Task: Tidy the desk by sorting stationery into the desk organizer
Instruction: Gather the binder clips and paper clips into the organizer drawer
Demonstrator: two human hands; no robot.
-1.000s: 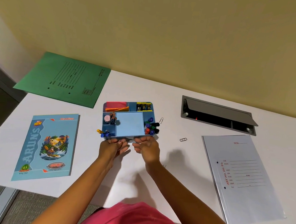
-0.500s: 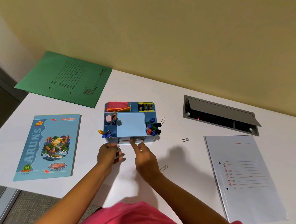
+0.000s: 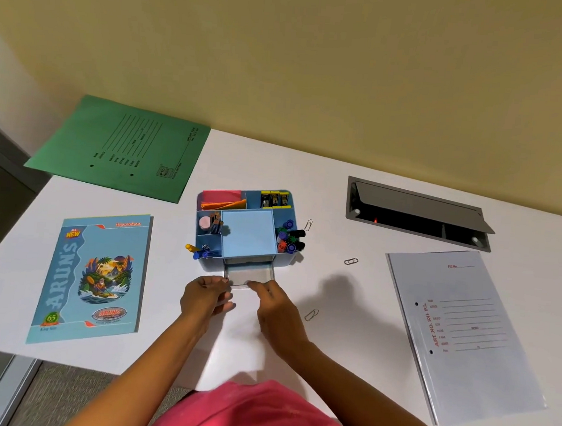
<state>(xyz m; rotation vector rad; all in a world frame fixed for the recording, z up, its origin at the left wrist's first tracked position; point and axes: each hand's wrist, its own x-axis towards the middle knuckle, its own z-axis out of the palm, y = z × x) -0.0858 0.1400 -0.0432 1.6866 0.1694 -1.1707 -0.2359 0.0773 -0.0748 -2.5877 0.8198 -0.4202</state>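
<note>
A blue desk organizer stands mid-desk, its compartments filled with pink and orange paper, yellow clips, pens and markers. Its clear front drawer is pulled partway out toward me. My left hand pinches the drawer's front left corner. My right hand holds the drawer's front edge on the right side. Three loose paper clips lie on the desk: one beside the organizer's right wall, one further right, one just right of my right hand.
A blue notebook lies at the left, a green folder at the back left, a white file at the right. An open grey cable hatch is set into the white desk at the back right.
The drawer at the organizer's front has slid out toward me. Both hands now grip its front edge; half a second ago the right index finger touched the drawer front.
</note>
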